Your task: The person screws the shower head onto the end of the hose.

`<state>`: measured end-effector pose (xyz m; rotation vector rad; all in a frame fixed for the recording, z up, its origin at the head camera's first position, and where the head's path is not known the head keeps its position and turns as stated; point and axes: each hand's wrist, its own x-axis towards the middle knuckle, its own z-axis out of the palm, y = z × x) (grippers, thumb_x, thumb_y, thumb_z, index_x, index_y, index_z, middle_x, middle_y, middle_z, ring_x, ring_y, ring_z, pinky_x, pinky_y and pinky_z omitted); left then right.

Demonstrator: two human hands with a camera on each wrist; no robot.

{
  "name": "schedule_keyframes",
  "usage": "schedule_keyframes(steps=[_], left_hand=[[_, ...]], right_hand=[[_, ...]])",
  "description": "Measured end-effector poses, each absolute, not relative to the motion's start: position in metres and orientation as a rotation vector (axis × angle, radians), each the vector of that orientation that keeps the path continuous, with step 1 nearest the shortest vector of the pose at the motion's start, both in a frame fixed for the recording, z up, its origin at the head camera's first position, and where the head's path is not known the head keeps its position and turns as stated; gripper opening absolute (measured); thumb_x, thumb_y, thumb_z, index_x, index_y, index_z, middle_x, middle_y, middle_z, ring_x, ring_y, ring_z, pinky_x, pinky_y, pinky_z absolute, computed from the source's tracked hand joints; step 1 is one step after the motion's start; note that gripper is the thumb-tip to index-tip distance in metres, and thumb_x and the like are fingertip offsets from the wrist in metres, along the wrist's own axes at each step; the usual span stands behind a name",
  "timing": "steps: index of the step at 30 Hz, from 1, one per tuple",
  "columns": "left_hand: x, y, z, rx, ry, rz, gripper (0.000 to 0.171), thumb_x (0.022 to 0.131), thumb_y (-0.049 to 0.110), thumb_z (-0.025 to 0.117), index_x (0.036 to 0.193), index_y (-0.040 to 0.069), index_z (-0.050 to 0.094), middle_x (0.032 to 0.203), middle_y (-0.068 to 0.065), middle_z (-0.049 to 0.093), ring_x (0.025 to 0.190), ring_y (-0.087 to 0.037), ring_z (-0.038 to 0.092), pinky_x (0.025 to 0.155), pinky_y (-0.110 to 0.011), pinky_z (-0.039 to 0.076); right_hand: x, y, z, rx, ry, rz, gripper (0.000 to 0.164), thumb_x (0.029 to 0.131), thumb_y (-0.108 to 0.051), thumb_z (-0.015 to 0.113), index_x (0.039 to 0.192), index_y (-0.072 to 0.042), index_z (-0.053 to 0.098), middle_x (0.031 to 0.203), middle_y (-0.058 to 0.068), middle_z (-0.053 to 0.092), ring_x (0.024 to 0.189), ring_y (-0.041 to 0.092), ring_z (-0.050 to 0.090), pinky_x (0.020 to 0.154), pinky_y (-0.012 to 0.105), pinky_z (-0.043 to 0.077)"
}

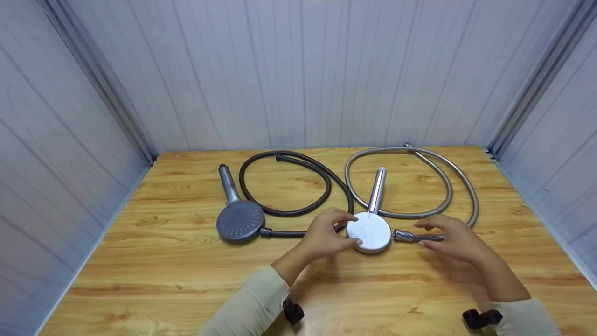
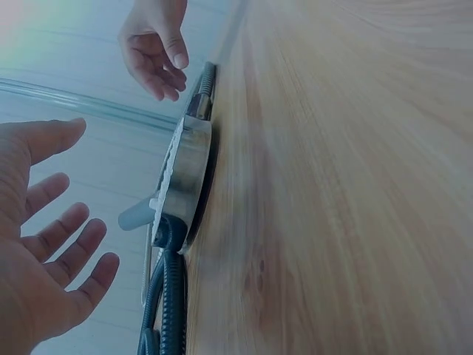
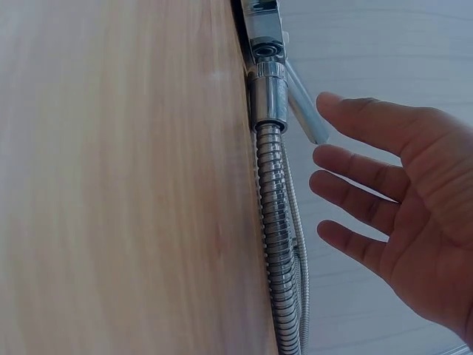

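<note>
A round shower head with a white face (image 1: pixel 368 231) lies on the table, its chrome handle pointing away from me. My left hand (image 1: pixel 325 234) hovers at its left edge, fingers spread; the left wrist view shows a gap between hand and head. Just right of the head lies the chrome end nut (image 1: pixel 403 235) of a silver shower hose (image 3: pixel 277 237). Over that hose, near the nut, my right hand (image 1: pixel 454 239) is held with loosely bent fingers, apart from it in the right wrist view. Neither hand holds anything.
On the left lies a dark grey shower head (image 1: pixel 240 220), with the end nut (image 1: pixel 265 232) of a black hose (image 1: pixel 284 213) at its right side. The silver hose loops behind the white-faced head. Pale panel walls (image 1: pixel 298 74) enclose the wooden table (image 1: pixel 186 280) at the back and sides.
</note>
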<state>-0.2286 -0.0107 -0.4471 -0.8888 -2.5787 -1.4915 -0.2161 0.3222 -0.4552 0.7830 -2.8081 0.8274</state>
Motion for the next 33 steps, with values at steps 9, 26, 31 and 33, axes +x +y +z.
schedule_keyframes(steps=[9, 26, 31, 33], left_hand=[[-0.232, 0.001, -0.445, -0.888, -2.563, -1.495, 0.044, 0.073, 0.019, 0.086, 0.111, 0.003, 0.070, 0.108, -0.010, 0.065, 0.099, -0.023, 0.062, 0.087, -0.039, 0.050], [-0.242, 0.018, -0.444, -0.869, -2.595, -1.500, 0.043, 0.073, 0.017, 0.085, 0.111, 0.002, 0.070, 0.109, -0.012, 0.065, 0.098, -0.017, 0.062, 0.086, -0.031, 0.050], [-0.247, 0.023, -0.444, -0.862, -2.621, -1.507, 0.044, 0.074, 0.018, 0.085, 0.113, 0.002, 0.070, 0.111, -0.012, 0.065, 0.100, -0.018, 0.062, 0.086, -0.030, 0.050], [-0.248, 0.025, -0.444, -0.865, -2.618, -1.513, 0.044, 0.074, 0.017, 0.085, 0.112, 0.001, 0.069, 0.111, -0.013, 0.065, 0.101, -0.021, 0.063, 0.086, -0.029, 0.050]], right_hand=[[-0.220, 0.324, -0.457, 0.783, -2.807, 0.868, 0.036, 0.080, -0.007, 0.079, 0.114, -0.004, 0.068, 0.107, 0.009, 0.070, 0.094, 0.029, 0.064, 0.081, 0.050, 0.051], [-0.224, 0.324, -0.458, 0.778, -2.862, 0.900, 0.033, 0.082, -0.008, 0.077, 0.114, -0.004, 0.068, 0.108, 0.010, 0.069, 0.095, 0.030, 0.064, 0.082, 0.049, 0.052], [-0.227, 0.325, -0.457, 0.785, -2.880, 0.910, 0.033, 0.083, -0.007, 0.075, 0.115, -0.003, 0.068, 0.110, 0.011, 0.068, 0.096, 0.031, 0.063, 0.084, 0.051, 0.050], [-0.229, 0.324, -0.457, 0.793, -2.881, 0.908, 0.033, 0.083, -0.006, 0.075, 0.115, -0.002, 0.068, 0.110, 0.012, 0.068, 0.097, 0.031, 0.063, 0.085, 0.052, 0.050]])
